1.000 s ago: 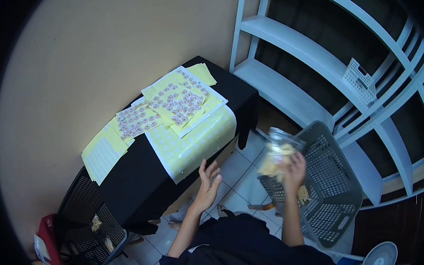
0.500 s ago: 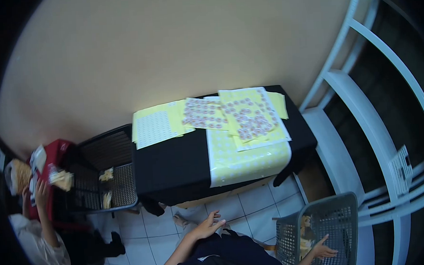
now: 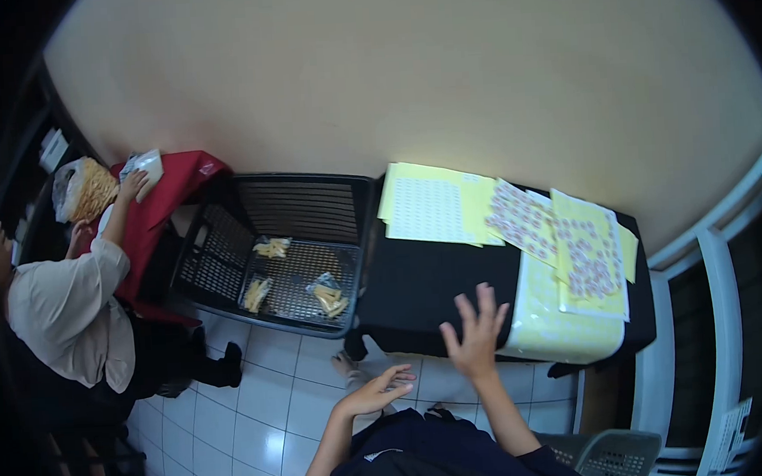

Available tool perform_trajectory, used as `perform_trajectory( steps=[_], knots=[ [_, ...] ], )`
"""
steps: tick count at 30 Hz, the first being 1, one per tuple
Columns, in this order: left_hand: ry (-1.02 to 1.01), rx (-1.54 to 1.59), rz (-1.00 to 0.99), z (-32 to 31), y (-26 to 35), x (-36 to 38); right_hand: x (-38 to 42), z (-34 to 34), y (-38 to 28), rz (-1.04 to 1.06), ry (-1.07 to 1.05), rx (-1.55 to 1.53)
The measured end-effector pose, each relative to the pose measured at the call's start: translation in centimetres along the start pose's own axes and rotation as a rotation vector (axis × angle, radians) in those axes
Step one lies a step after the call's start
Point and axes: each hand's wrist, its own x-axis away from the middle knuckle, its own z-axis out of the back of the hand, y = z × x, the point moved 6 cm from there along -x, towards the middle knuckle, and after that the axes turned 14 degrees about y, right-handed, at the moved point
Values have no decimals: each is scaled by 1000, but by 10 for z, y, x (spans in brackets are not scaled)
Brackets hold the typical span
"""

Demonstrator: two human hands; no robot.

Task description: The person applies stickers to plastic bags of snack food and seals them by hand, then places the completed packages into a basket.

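My right hand point(image 3: 478, 332) is raised at the front of the black-covered table point(image 3: 440, 287), fingers spread and nothing in it. My left hand point(image 3: 376, 392) hovers lower, over the tiled floor in front of my body. Its fingers are extended and it holds nothing. Yellow-backed sticker sheets point(image 3: 431, 208) lie at the table's back left. On the right, sheets with round pinkish stickers point(image 3: 590, 257) overlap a larger yellow sheet point(image 3: 566, 323) that drapes over the front edge. Left of the table stands a black plastic basket point(image 3: 305, 188) containing three small snack packets point(image 3: 328, 297).
A co-worker point(image 3: 74, 306) stands at the left by a red-covered table point(image 3: 167, 193), touching a clear bag there. A large bag of snacks point(image 3: 86, 191) sits beside it. The grey basket point(image 3: 617, 458) is low at right, near white shelving point(image 3: 722, 323).
My view has turned left. My right hand has gone from the grey basket to the table's front. A packet seen at the co-worker's hand is gone from there; a third packet shows in the black basket.
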Motion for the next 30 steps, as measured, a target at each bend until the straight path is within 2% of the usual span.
perform_trajectory(
  steps=[2,4,6,8,10,13,14,16,18,20,22,23,25,26,28,29,30],
  knots=[
    [-46,165,-36,42,11,4,8,-49,-30,-2,-132,-84],
    [3,212,-76,102,10,1,10,-78,-49,-3,-156,-96],
    [166,240,-53,175,10,-11,6,-101,-55,-43,-169,-9],
    [414,165,37,243,-16,-42,1,-109,-52,-66,-106,76],
    [578,127,139,300,-56,-86,-2,-110,-54,-57,11,120],
    [502,-172,385,351,-126,-158,6,-114,-51,-58,114,155],
    [452,-250,464,359,-146,-179,8,-114,-50,-55,141,172],
    [395,-619,381,377,-228,-226,10,-116,-49,-73,143,180],
    [395,-680,526,373,-269,-237,10,-116,-48,-94,164,215],
    [458,-647,700,355,-298,-237,12,-116,-48,-126,171,243],
    [537,-386,881,329,-322,-230,15,-117,-46,-158,172,270],
    [521,-387,875,315,-347,-232,17,-117,-46,-186,188,282],
    [830,-232,976,306,-405,-238,15,-116,-44,-195,226,282],
    [815,-235,973,301,-401,-242,14,-116,-44,-199,227,296],
    [999,-118,775,297,-368,-237,15,-116,-43,-198,226,286],
    [1017,32,720,291,-331,-235,16,-115,-43,-204,225,292],
    [1014,25,720,291,-333,-237,15,-115,-44,-198,231,294]
  ],
)
